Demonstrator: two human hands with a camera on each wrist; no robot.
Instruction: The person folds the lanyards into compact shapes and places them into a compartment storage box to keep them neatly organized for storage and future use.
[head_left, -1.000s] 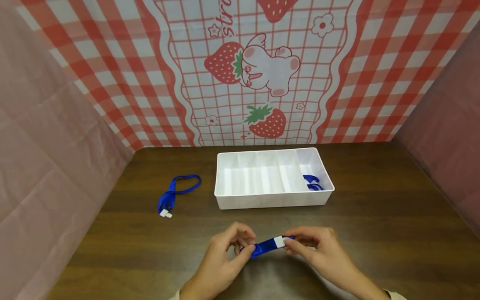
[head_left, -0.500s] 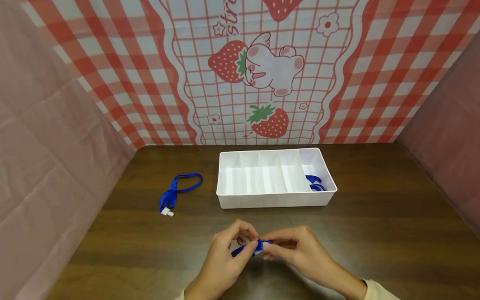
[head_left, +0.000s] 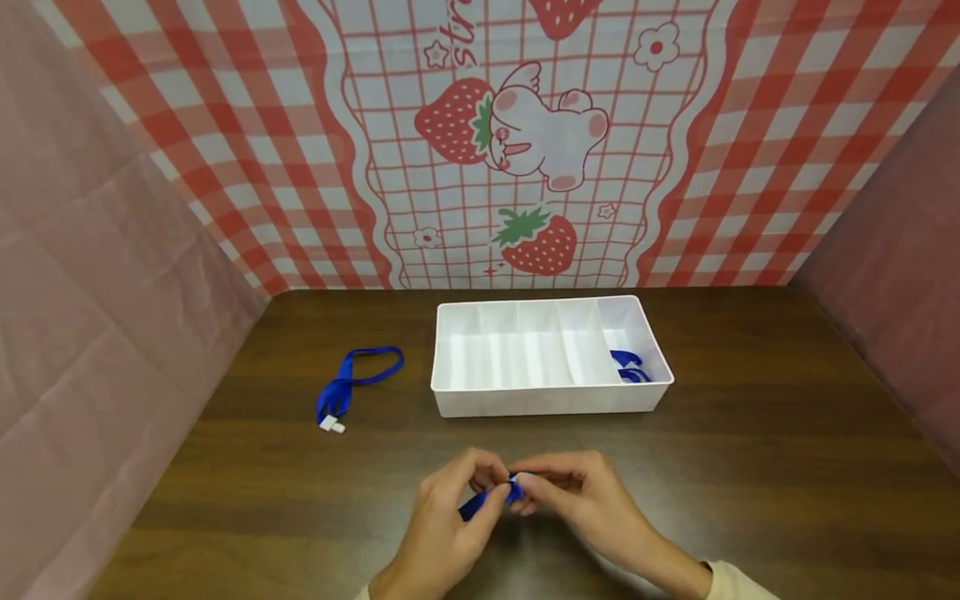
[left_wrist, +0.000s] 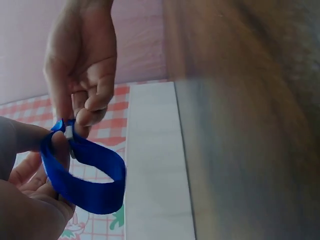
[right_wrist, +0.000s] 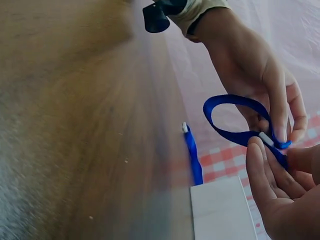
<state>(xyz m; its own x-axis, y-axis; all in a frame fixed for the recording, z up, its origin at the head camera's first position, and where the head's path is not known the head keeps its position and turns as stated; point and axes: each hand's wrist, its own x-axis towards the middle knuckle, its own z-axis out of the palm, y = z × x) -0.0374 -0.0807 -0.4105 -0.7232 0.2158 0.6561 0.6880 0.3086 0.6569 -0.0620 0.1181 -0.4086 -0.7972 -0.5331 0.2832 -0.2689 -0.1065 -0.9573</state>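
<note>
Both hands meet near the table's front in the head view, holding a blue lanyard. My left hand pinches its strap between thumb and fingers. My right hand pinches the strap's other part, fingertips almost touching the left ones. In the left wrist view the blue strap hangs in a rounded loop. A small white fitting shows on the strap between the hands in the right wrist view. The fingers hide part of the lanyard's ends.
Beyond the hands stands a white divided box; blue straps lie in its rightmost compartment. Left of it, another blue lanyard with a white clip lies on the wooden table. A checked cloth hangs behind.
My right hand has moved left to my left hand, bringing the lanyard's white-fitted end along. The stretch of strap between the hands has closed up. Box and other lanyard stay put.
</note>
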